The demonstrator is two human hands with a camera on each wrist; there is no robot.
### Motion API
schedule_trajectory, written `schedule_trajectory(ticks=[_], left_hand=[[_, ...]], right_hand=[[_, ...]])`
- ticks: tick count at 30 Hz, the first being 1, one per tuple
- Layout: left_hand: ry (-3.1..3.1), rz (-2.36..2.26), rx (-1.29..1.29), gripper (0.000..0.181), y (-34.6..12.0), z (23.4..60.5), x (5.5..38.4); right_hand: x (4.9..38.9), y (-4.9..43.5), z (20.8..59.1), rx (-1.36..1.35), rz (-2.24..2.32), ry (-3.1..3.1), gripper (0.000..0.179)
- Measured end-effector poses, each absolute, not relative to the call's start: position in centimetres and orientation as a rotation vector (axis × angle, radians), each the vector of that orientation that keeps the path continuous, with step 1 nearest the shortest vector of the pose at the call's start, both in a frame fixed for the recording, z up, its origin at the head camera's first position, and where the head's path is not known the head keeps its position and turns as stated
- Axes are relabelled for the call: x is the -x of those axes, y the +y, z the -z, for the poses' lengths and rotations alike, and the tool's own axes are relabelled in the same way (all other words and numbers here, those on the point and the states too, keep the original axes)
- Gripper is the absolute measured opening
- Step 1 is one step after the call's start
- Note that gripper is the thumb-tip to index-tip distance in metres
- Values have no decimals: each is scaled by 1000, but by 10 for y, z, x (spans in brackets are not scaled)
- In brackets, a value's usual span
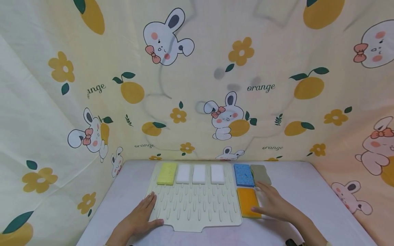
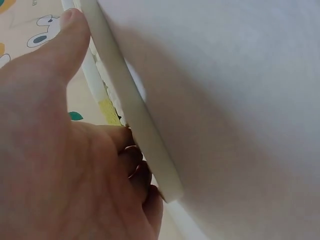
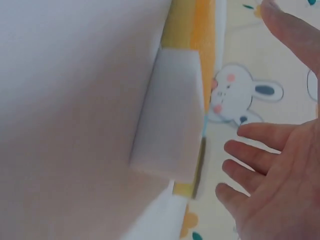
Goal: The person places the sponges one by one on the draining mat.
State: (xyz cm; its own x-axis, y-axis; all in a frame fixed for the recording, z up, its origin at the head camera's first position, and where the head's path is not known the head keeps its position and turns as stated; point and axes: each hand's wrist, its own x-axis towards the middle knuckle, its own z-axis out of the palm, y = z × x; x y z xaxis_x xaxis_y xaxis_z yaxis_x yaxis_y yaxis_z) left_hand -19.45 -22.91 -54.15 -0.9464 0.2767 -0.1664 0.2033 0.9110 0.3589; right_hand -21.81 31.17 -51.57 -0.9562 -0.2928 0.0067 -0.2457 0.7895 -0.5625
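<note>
A cream drying mat (image 1: 189, 222) with raised ridges lies flat on the table. Along its far edge sit a yellow sponge (image 1: 167, 173) and several white sponges (image 1: 199, 174). My left hand (image 1: 136, 217) rests on the mat's near left corner, fingers on the side edge and thumb at the front. Right of the mat lie a blue sponge (image 1: 244, 175), a grey-topped sponge (image 1: 261, 174) and an orange sponge (image 1: 247, 203). Beside these my right hand (image 1: 275, 203) hovers with spread fingers, holding nothing. A white block (image 3: 170, 115) shows near it in the right wrist view, mostly hidden in the head view.
The white table (image 1: 304, 191) runs up to a printed cloth (image 1: 197, 68) that hangs behind and on both sides. Bare tabletop shows left of the mat and right of the sponges. A dark object (image 1: 290, 242) shows beside the right forearm.
</note>
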Motion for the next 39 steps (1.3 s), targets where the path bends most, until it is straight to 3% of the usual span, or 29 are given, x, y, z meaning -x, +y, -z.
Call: schedule_trajectory(ticks=[23, 39], left_hand=[[2867, -437, -322, 118, -224, 548, 196], [2861, -405, -331, 119, -223, 547, 196]], right_hand=[[205, 352, 538, 304, 879, 2781, 121], [207, 355, 531, 237, 923, 2707, 122]])
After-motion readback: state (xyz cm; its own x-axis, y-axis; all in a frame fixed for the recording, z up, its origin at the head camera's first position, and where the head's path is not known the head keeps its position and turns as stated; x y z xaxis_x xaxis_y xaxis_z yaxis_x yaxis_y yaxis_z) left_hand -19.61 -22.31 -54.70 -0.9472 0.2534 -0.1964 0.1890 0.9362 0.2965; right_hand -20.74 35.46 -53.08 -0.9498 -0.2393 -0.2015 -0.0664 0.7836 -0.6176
